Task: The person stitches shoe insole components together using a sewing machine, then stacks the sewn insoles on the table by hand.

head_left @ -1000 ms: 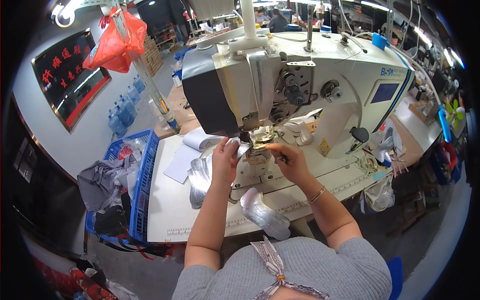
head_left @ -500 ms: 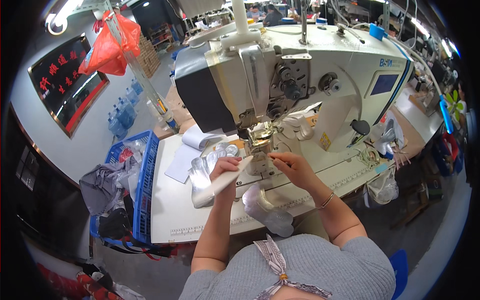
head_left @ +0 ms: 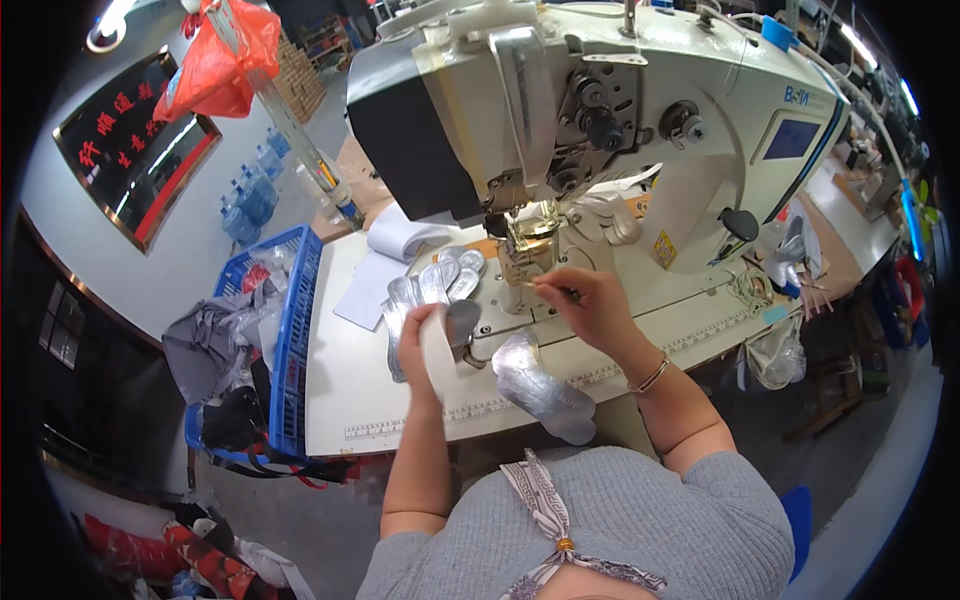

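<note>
My left hand (head_left: 413,348) is closed on a long white insole-shaped piece (head_left: 436,358), held on edge above the table. A silver rounded piece (head_left: 462,320) shows right beside it; whether it belongs to the same piece I cannot tell. My right hand (head_left: 596,308) is pinched in front of the sewing machine (head_left: 640,130), its fingertips close below the needle area. A small dark thing (head_left: 572,294) peeks out between those fingers, too covered to name. Silver insoles (head_left: 425,288) lie overlapping behind my left hand. More silver insoles (head_left: 545,388) rest at the table's front edge.
White sheets (head_left: 375,285) curl on the white table (head_left: 340,400) at the left. A blue plastic basket (head_left: 291,350) filled with cloth and bags stands against the table's left side. Pale insole shapes (head_left: 610,218) lie behind the needle. A printed ruler strip (head_left: 480,408) follows the front edge.
My left hand has drawn the white piece left and down, away from the needle area, and turned it more upright. My right hand stays pinched near the machine. The whole view has shifted slightly.
</note>
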A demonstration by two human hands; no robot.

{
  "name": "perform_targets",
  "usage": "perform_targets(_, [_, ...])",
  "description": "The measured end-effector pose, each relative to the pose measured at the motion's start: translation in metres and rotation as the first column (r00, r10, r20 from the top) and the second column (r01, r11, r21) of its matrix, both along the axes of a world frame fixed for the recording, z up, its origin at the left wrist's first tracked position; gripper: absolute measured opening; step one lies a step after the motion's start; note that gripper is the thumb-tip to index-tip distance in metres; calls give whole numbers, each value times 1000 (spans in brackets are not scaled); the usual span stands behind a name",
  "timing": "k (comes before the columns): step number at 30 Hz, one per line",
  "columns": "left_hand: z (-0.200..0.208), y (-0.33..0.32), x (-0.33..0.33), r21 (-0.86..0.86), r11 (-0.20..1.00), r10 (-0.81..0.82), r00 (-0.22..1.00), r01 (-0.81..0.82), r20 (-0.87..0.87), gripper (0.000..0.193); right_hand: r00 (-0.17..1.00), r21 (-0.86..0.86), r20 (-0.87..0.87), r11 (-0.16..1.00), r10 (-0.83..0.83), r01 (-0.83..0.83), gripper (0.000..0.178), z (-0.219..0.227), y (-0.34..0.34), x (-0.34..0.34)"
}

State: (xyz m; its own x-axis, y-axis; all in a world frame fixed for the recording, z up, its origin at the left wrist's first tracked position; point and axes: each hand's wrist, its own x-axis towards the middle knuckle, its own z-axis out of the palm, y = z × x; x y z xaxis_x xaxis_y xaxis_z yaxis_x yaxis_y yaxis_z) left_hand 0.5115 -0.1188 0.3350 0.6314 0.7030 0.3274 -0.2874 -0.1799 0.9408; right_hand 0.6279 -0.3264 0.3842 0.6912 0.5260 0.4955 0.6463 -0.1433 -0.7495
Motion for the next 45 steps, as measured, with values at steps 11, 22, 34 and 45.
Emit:
perform_targets(11, [-30,-47,-1,661,692,100,869,289,-485,51,992,52,-118,997,-48,55,20,-21,-25,6])
perform_targets(22, [-41,-60,6,885,447,78,980,129,-182,29,981,95,-168,989,-99,116,21,-32,-46,17])
perform_targets(34, [64,-21,78,-123,933,-348,935,338,-69,17,965,222,-255,968,-61,119,20,-34,-60,17])
perform_targets(45, [75,-11,88,-16,922,-383,907,386,-177,22,972,198,-229,974,-60,107,22,-43,-52,23])
